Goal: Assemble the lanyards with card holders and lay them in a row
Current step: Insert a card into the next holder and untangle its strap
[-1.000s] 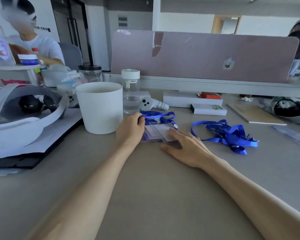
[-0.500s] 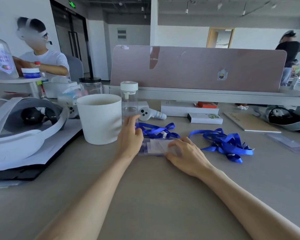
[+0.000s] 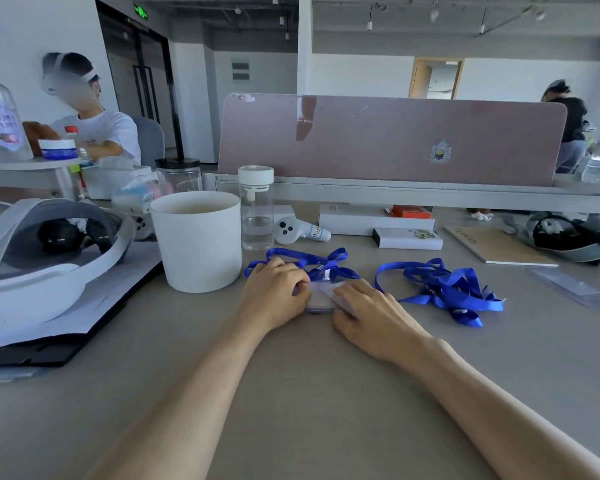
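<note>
Both hands rest on a small stack of clear plastic card holders (image 3: 321, 299) near the middle of the grey desk (image 3: 291, 393). The left hand (image 3: 274, 296) has its fingers curled, pinching the stack's left edge. The right hand (image 3: 371, 313) lies flat on the stack's right side, holding nothing. A blue ribbon lanyard (image 3: 305, 259) lies just behind the stack. A tangled pile of blue lanyards (image 3: 444, 289) sits to the right. A tall white round cup (image 3: 196, 240) stands left of the hands.
</note>
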### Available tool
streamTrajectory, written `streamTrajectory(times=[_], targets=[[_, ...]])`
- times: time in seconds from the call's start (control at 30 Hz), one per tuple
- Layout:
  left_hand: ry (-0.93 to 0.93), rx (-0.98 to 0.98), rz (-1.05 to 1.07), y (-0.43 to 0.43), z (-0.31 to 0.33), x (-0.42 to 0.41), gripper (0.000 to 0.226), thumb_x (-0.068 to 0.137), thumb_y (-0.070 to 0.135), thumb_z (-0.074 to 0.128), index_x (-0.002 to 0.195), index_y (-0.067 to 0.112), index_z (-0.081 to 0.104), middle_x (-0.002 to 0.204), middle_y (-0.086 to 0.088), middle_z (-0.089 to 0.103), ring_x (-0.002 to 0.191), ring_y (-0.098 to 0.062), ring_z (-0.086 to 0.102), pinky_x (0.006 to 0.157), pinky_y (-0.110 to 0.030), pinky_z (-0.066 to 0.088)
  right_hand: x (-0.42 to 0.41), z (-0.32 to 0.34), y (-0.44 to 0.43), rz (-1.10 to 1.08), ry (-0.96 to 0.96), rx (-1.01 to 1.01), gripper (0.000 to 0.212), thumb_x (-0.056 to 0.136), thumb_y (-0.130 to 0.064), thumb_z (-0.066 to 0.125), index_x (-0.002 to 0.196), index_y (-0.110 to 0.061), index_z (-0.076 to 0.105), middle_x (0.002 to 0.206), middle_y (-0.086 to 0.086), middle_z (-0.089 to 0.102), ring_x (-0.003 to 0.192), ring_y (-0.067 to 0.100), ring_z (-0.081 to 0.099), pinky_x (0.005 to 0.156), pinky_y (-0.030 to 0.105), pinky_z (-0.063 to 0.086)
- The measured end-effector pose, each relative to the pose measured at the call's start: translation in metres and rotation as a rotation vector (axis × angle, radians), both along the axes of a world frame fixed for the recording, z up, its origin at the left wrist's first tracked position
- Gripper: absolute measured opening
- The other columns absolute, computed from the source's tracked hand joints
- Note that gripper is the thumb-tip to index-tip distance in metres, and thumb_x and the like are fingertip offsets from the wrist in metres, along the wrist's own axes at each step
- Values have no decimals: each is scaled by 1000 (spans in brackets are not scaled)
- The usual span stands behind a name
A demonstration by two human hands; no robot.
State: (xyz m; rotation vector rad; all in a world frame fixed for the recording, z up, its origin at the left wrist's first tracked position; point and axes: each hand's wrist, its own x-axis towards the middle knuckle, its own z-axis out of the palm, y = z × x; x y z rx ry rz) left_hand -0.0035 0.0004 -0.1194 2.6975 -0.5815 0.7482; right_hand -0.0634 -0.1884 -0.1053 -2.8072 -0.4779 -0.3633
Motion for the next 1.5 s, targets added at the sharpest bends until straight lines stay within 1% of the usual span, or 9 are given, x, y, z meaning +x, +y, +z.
streamTrajectory(times=[0.23,0.43,0.6,0.7,0.93,1.07,1.23,1.4,1.5], targets=[[168,23,218,4,-3,5,33,91,37,37,107,22,62,122,4,59,118,-20,44,95,-36,34,12,-8,-9,93,-261,-302,33,88,-3,48,118,-15,52,106,1,57,79,31,60,62,41,51],[152,33,316,6,-4,3,48,86,42,30,123,22,53,135,3,49,128,-21,36,104,-35,27,4,0,-3,74,-168,530,26,89,-4,58,108,-18,71,91,-12,69,84,2,62,75,11,45],[209,-257,-74,1,8,-4,55,81,23,62,134,27,47,135,8,51,128,-15,39,107,-30,29,-1,12,0,7,-30,1040,11,86,-13,70,92,-21,75,83,-3,74,77,15,67,71,25,54],[319,-543,-215,-2,8,-5,45,79,18,69,121,29,56,114,15,62,116,-6,52,101,-37,45,-4,14,1,21,-24,1123,13,85,-14,71,85,-26,73,81,-1,72,72,6,62,66,21,51],[403,-510,-262,4,4,4,66,73,3,49,126,42,49,128,11,53,125,-19,45,100,-43,45,-8,19,1,43,101,1232,6,84,-10,71,88,-13,74,86,11,72,79,17,65,68,27,50],[497,-550,-272,4,9,1,33,80,5,50,103,24,63,105,8,66,104,-13,58,87,-31,51,-13,24,4,-11,147,1387,18,86,-2,62,73,-13,67,72,3,63,66,11,59,57,24,45],[327,-705,-170,2,12,-3,17,87,16,62,74,19,51,81,8,62,78,-4,58,69,-19,43,-11,25,1,-169,122,1454,12,86,-10,63,75,-14,67,80,4,61,74,17,54,59,27,44],[190,-964,-65,4,18,-5,8,91,15,56,89,22,56,77,5,67,75,-13,63,68,-25,48,-5,20,0,-273,71,1412,14,89,-18,63,77,-22,68,87,2,62,85,19,54,75,37,47],[42,-1009,-1,3,23,-8,11,95,14,49,96,21,58,80,6,64,72,-3,59,63,-11,43,-2,19,-3,-320,45,1384,11,91,-17,60,83,-21,67,84,-3,61,82,15,54,82,42,50]])
